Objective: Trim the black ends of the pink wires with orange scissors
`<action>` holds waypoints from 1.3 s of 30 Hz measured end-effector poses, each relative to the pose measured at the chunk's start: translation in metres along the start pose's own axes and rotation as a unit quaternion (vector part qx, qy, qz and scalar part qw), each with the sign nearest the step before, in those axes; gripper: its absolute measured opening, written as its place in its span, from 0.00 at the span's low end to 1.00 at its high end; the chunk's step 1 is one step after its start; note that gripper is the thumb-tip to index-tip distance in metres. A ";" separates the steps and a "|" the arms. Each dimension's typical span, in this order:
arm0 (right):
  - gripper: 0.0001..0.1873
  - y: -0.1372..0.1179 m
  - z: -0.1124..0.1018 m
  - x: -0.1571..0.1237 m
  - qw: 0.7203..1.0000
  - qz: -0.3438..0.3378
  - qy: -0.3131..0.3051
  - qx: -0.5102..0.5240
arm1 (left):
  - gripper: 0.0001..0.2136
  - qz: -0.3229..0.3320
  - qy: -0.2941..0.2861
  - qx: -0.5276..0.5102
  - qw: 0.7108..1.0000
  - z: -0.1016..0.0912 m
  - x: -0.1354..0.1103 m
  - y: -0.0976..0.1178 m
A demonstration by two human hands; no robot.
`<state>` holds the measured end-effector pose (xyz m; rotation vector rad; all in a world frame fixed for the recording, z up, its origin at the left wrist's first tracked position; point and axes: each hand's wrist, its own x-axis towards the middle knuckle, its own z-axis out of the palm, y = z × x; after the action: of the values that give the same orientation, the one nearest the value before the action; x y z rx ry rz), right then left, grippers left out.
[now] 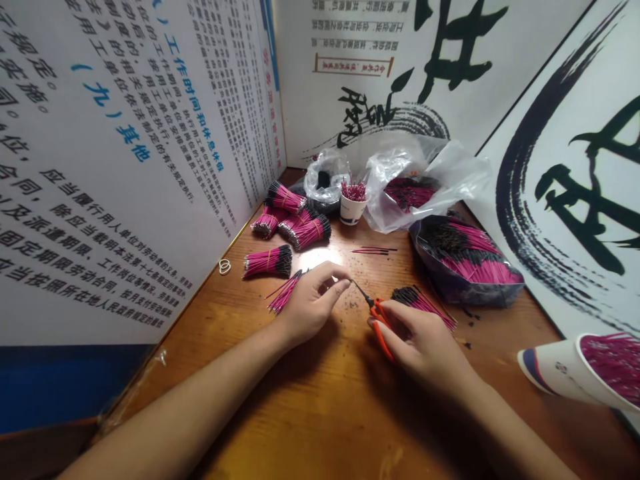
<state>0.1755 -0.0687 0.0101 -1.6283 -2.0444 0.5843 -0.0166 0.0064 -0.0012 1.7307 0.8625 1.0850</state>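
Note:
My left hand (313, 300) is closed in a pinch at the middle of the wooden table (320, 400), holding something too small to make out, beside a loose bunch of pink wires (284, 293). My right hand (423, 343) grips orange-handled scissors (376, 320), their thin blades pointing toward my left fingertips. A second loose bunch of pink wires with black tips (424, 301) lies just past my right hand.
Several banded bundles of pink wires (295, 223) lie at the back left, with a rubber band (225, 267) near the wall. A paper cup (353, 203), plastic bags of wires (465, 257) and a tipped cup (590, 367) stand at right. Printed boards (120, 147) wall the table in.

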 end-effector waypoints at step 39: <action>0.09 0.001 0.000 0.001 1.000 -0.009 -0.005 -0.011 | 0.06 -0.009 -0.014 -0.002 1.000 -0.002 0.000 0.001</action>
<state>0.1761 -0.0670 0.0100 -1.6221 -2.0773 0.5668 -0.0180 0.0069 0.0003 1.7275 0.8558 1.0490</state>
